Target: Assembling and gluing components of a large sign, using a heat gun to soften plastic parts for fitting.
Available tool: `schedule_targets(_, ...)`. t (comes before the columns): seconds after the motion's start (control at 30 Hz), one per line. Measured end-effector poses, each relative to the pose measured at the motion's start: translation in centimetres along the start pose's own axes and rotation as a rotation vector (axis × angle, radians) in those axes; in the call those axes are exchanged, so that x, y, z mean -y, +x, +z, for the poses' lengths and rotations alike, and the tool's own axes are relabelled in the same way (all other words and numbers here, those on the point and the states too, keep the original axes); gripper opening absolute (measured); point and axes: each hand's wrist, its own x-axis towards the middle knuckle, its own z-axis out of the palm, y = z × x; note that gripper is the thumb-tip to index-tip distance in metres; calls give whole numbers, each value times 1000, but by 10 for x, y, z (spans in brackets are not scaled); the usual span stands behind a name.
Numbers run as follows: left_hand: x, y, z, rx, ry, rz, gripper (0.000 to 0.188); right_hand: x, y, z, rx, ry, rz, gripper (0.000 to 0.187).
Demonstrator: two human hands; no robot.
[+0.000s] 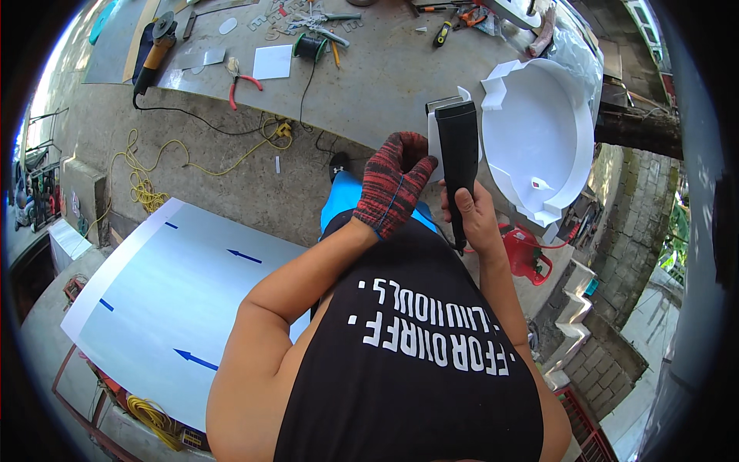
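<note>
My left hand (391, 185), in a red and black knit glove, is closed with thumb and fingers at the edge of a narrow white strip (433, 137). The strip lies along the side of a long black hand tool (457, 135) with a metal piece at its top end; its exact kind is unclear. My bare right hand (476, 217) wraps round the lower end of this tool, thumb on its face, holding it upright in front of me. Just right of the tool, a large rounded white shape (531, 135) with a raised rim and zigzag-folded strip ends rests at the table's edge.
On the grey table (369, 100) lie an angle grinder (156, 54), red-handled pliers (243, 83), a white square (272, 62), a wire spool (309, 48) and a screwdriver (442, 35). A yellow cord (146, 185) crosses the floor. A white sheet with blue arrows (185, 292) stands at left, a red canister (527, 254) at right.
</note>
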Motion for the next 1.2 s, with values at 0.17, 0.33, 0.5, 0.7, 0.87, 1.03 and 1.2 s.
schedule_targets(0.17, -2, 2, 0, 14, -26, -6, 26, 0, 0, -2, -21, 0, -12, 56)
schedule_targets(0.33, -2, 4, -2, 30, -62, -43, 22, 3, -2, 0, -35, -49, -1, 53)
schedule_targets(0.5, -2, 1, -2, 25, -104, -82, 21, 2, -3, 3, -51, -100, 13, 51)
schedule_targets(0.7, -3, 0, -3, 28, -85, -35, 18, 5, -3, 5, -74, -80, 40, 47)
schedule_targets(0.87, -10, -3, -6, 48, -81, -50, 17, 2, -3, 5, -93, -72, 31, 44)
schedule_targets(1.03, -8, 0, -8, 118, -250, -54, 45, -3, -4, 8, -133, -94, -18, 37)
schedule_targets(1.2, -28, -3, -14, 241, -221, 74, 70, -10, -7, 10, -145, -161, -150, 27)
